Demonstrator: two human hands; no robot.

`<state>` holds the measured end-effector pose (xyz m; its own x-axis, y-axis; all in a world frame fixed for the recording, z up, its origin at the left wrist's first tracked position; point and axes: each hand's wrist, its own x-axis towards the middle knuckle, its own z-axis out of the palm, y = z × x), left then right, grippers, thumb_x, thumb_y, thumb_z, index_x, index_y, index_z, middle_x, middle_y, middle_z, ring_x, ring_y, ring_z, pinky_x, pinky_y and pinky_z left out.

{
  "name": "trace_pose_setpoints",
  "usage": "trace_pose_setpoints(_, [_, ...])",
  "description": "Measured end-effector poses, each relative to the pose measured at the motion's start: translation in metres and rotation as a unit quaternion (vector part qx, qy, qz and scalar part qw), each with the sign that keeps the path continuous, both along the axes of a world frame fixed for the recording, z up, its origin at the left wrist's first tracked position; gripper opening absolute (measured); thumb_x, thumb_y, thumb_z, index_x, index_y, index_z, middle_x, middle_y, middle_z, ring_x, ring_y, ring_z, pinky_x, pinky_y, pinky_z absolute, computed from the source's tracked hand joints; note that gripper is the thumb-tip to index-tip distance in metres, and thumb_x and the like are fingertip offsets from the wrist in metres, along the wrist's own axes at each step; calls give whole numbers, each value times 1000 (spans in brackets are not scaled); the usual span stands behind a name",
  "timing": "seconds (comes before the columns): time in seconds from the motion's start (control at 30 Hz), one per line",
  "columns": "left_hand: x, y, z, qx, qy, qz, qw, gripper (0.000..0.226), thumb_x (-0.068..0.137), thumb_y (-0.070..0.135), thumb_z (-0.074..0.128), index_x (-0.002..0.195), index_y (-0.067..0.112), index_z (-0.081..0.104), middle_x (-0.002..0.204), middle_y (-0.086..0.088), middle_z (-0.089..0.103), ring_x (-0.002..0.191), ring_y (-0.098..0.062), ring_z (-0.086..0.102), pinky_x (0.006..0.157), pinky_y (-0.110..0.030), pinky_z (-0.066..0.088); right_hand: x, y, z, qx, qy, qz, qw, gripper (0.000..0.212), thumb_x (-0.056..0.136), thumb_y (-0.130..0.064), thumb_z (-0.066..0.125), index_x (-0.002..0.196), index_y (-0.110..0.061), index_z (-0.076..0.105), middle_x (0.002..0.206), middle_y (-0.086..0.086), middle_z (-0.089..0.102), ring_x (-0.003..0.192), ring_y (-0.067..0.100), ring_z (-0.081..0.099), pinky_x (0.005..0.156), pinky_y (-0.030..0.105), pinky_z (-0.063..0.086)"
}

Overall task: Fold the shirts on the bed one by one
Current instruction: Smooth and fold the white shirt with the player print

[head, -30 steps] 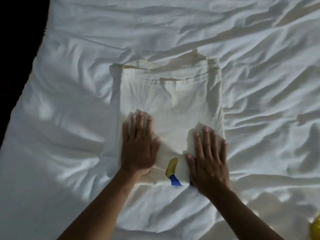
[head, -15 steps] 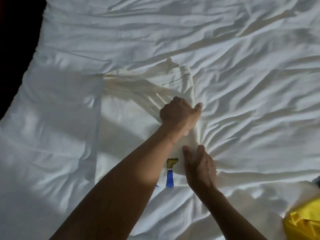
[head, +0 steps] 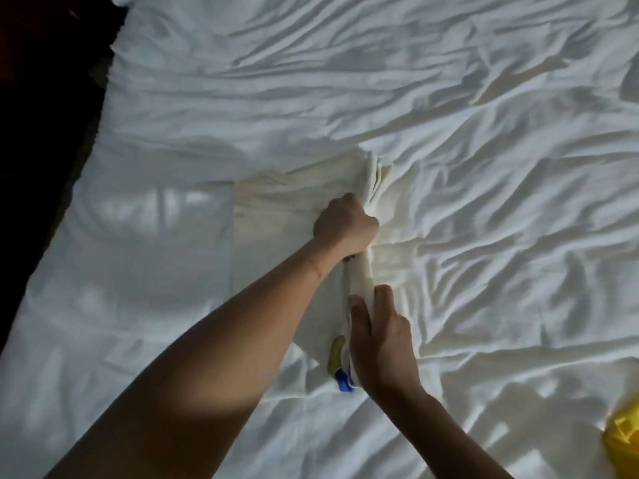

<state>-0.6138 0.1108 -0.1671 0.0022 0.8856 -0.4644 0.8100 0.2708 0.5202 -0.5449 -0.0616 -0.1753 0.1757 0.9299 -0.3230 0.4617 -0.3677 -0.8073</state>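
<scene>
A cream shirt (head: 276,216) with a yellow and blue print at its near edge lies partly folded on the white bed (head: 484,167). My left hand (head: 344,224) reaches across and grips the shirt's right edge in a fist, bunching the cloth upward. Closer to me, my right hand (head: 378,335) holds the same right edge near the print, thumb on top and fingers round the fold. The part of the shirt under my left forearm is hidden.
A yellow garment (head: 622,440) lies at the right edge, near the bottom corner. The bed's left edge (head: 86,167) runs diagonally, with dark floor beyond it. The sheet is rumpled all over.
Both hands went from lying flat on the shirt to gripping its right edge. My left arm crossed over to the right, and the right side of the shirt is gathered and lifted.
</scene>
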Motion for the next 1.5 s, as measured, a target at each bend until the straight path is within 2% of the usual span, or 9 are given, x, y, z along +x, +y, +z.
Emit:
trace_pose_setpoints(0.1, [-52, 3, 20, -12, -111, 26, 993, 8, 85, 12, 56, 79, 9, 52, 85, -7, 58, 93, -39, 67, 53, -28, 43, -46, 0, 22, 11, 30, 4, 999, 14, 106, -38, 49, 103, -24, 47, 79, -2, 66, 66, 16, 65, 57, 40, 55])
trace_pose_setpoints(0.27, [-152, 3, 52, -50, -218, 76, 972, 20, 87, 3, 58, 105, 0, 66, 91, -18, 71, 68, -31, 70, 46, -36, 56, -137, -1, 40, 51, 35, -22, 998, 12, 103, -32, 56, 95, -24, 52, 68, -2, 61, 56, 13, 58, 50, 34, 48])
trace_pose_setpoints(0.47, [-282, 4, 49, -44, -202, 83, 975, 20, 92, 4, 60, 112, 1, 64, 97, -17, 70, 72, -25, 68, 42, -26, 52, -259, 7, 35, 58, 63, -4, 996, 5, 99, -25, 60, 97, -24, 55, 66, 3, 63, 54, 17, 58, 53, 41, 50])
trace_pose_setpoints(0.63, [-377, 4, 21, -71, -209, 147, 964, 24, 92, 7, 63, 115, 8, 68, 99, -13, 75, 75, -24, 71, 48, -27, 55, -340, 6, 21, 29, 81, 45, 995, 7, 99, -19, 58, 98, -24, 53, 59, 1, 56, 42, 14, 55, 38, 26, 42])
trace_pose_setpoints(0.8, [-435, 3, -14, -59, -205, 204, 955, 29, 93, 2, 60, 120, 10, 69, 105, -6, 74, 95, -24, 71, 69, -29, 55, -377, 5, 3, -11, 108, 111, 988, 19, 99, -18, 62, 118, -22, 62, 73, -2, 64, 59, 6, 61, 52, 11, 40])
trace_pose_setpoints(0.97, [-455, -10, -43, -25, -165, 256, 952, 27, 97, 25, 60, 100, -1, 68, 93, -9, 70, 88, -27, 65, 73, -35, 47, -359, 9, -23, 65, -5, 83, 994, 15, 101, -26, 63, 112, -21, 71, 95, -8, 67, 78, 4, 60, 71, 15, 46])
trace_pose_setpoints(1.1, [-449, -49, -52, -36, -175, 295, 939, 47, 98, 55, 59, 101, 9, 69, 94, -6, 70, 89, -21, 66, 82, -42, 52, -303, 14, -37, 163, -203, -37, 965, 11, 99, -15, 63, 104, -17, 71, 104, 2, 65, 92, 21, 52, 79, 40, 49])
trace_pose_setpoints(1.27, [-435, -120, -64, 9, -67, 274, 959, 36, 106, 45, 51, 92, 12, 60, 82, -3, 61, 79, -22, 61, 69, -34, 41, -261, 11, -35, -90, -155, -178, 968, 50, 100, -45, 57, 137, -12, 51, 133, 14, 51, 118, 31, 45, 97, 48, 41])
trace_pose_setpoints(1.5, [-421, -153, -68, 60, -23, 269, 961, 39, 111, 43, 38, 94, 11, 54, 73, -2, 55, 69, -16, 58, 65, -31, 46, -259, 5, -38, -187, 49, -248, 949, 75, 81, -77, 61, 116, -10, 62, 109, 8, 69, 100, 34, 67, 92, 52, 57])
